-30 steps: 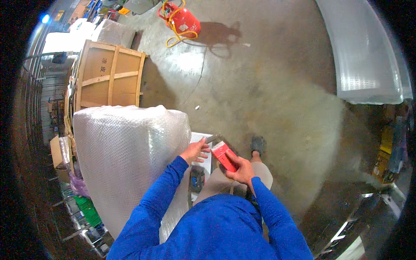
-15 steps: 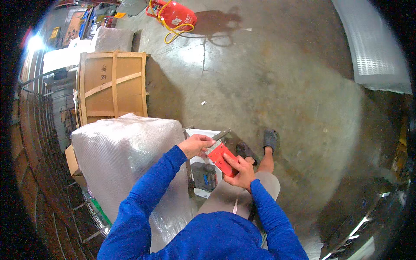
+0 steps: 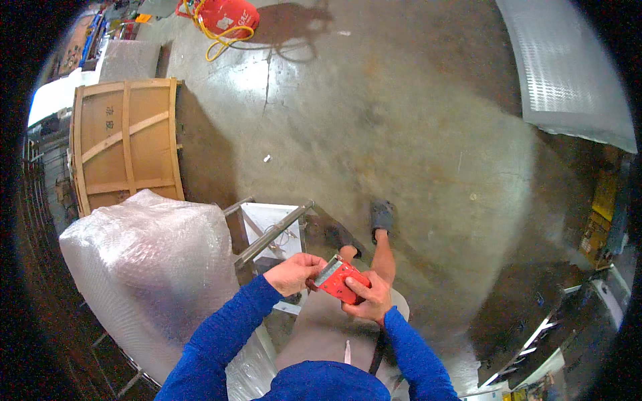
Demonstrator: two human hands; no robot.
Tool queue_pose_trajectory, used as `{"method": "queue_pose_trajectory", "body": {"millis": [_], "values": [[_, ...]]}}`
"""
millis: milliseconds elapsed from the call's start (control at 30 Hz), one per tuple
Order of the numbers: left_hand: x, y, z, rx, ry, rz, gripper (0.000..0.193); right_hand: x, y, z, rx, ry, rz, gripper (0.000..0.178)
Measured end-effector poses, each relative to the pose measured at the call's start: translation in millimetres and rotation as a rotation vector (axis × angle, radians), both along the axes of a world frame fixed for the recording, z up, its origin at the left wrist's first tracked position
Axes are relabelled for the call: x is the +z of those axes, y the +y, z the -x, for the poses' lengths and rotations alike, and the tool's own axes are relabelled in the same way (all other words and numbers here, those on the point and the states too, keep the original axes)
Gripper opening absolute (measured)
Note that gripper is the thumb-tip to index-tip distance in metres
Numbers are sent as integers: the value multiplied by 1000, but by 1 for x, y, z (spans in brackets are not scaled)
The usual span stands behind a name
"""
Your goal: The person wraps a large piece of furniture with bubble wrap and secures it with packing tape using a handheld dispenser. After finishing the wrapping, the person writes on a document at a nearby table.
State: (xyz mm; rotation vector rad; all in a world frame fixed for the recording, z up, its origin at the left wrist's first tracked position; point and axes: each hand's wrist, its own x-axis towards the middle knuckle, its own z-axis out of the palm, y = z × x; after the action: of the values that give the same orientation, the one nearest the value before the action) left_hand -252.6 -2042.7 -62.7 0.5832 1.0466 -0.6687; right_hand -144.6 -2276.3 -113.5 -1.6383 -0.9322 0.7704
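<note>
My right hand [image 3: 370, 299] is wrapped round a red hand-held tool [image 3: 344, 283] with a grey metal strip along its front edge. It looks like a tape dispenser. The thumb lies across its upper face. My left hand [image 3: 295, 274] is at the metal edge, with thumb and fingertips pinched together. What they hold, if anything, is too small to make out. Both hands are above my lap. Just left of them stands a large bulky thing in clear bubble wrap [image 3: 154, 247], its contents hidden.
A metal tube frame [image 3: 273, 235] with a white panel [image 3: 267, 215] stands beyond my left hand. Farther left is a wood-braced carton [image 3: 150, 144]. A red gas cylinder [image 3: 231, 15] with a yellow hose lies at the back. Bubble wrap [image 3: 568, 73] hangs at far right.
The surroundings have shifted left in view, so more of the tube frame shows. Both hands have come lower and nearer my body, still together at the red tool.
</note>
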Motion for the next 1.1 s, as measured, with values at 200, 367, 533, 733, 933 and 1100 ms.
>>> {"method": "queue_pose_trajectory", "body": {"millis": [200,367,533,733,933,1100], "values": [[-15,-36,47,116,27,194,29,-1,-26,23,16,102,51,78],[-5,-64,81,145,50,37,25,18,-40,26,213,183,132,80],[22,-54,91,274,77,-116,22,46,-36,15,434,259,341,81],[24,-27,96,95,26,-433,21,77,-3,-5,629,132,583,80],[55,-65,20,-142,-252,-1243,12,91,32,12,668,-168,708,76],[78,-52,-14,28,-379,-1285,4,48,57,21,675,-226,572,73]]}}
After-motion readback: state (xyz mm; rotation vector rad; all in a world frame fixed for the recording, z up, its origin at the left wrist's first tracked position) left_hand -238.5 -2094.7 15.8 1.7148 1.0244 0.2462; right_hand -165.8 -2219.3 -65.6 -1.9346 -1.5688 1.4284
